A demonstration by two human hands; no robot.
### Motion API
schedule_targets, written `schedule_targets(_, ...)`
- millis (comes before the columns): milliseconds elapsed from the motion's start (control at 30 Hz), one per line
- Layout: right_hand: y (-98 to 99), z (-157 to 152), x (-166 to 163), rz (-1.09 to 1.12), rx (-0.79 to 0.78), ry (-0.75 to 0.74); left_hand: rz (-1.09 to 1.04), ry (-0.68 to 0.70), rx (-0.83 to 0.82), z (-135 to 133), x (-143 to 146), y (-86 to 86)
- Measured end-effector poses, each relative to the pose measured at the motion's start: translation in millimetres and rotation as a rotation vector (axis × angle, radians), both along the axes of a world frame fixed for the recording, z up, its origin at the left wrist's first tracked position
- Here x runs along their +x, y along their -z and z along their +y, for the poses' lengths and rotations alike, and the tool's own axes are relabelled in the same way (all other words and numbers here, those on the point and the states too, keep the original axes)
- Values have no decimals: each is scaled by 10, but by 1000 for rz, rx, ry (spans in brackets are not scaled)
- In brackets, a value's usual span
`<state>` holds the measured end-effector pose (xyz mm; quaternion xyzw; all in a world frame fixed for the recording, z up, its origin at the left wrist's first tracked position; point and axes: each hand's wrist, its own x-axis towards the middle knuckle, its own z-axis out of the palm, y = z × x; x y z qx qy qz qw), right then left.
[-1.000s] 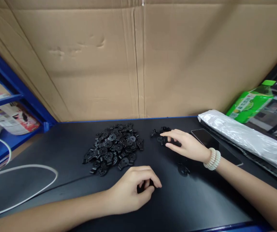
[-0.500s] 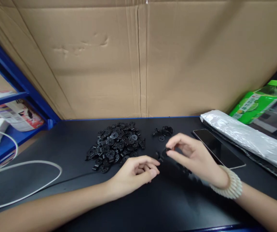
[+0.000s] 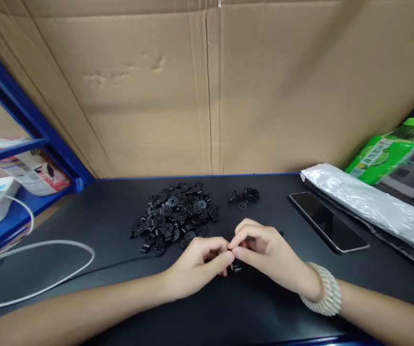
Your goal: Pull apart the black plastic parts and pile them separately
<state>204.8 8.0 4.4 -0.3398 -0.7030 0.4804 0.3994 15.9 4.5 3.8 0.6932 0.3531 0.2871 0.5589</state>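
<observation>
Both left hand (image 3: pixel 194 270) and right hand (image 3: pixel 270 253) pinched one black part (image 3: pixel 237 268). I judged this two-handed handling, next calling for steadiness.

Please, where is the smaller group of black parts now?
In the head view, the smaller group lies right of centre, near the back edge of the tabletop, between the larger pile and the phone.

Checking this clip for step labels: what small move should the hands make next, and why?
Probably a slight turn of the small black part that seems held between the left hand and right hand, to bring it into clearer view: the hands meet there, and only a bit of it shows below them.
</observation>
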Motion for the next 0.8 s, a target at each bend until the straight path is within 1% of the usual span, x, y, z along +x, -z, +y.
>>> schedule_targets(67, 7, 8, -1, 11, -89, -19, 11, -2, 27, -4, -5, -8)
schedule_targets(200, 25, 25, 16, 67, -320, -55, 14, -50, 81, -4, -16, -2)
schedule_targets(267, 31, 22, 27, 17, -370, -113, 27, -71, 116, -7, -21, 1)
schedule_targets(333, 26, 8, 33, -84, -334, -156, 55, -84, 162, -16, -23, -1)
schedule_targets(367, 19, -3, 33, -136, -283, -156, 69, -90, 184, -21, -23, -2)
schedule_targets(467, -9, -31, 20, -263, -49, -107, 102, -90, 224, -34, -24, -5)
schedule_targets(533, -24, -42, 7, -309, 60, -81, 112, -79, 233, -35, -28, -5)
schedule_targets(633, -30, -45, -7, -327, 115, -62, 107, -64, 229, -31, -36, -3)
schedule_targets(800, -9, -43, 9, -322, 121, -48, 78, -61, 215, -68, -17, 19)
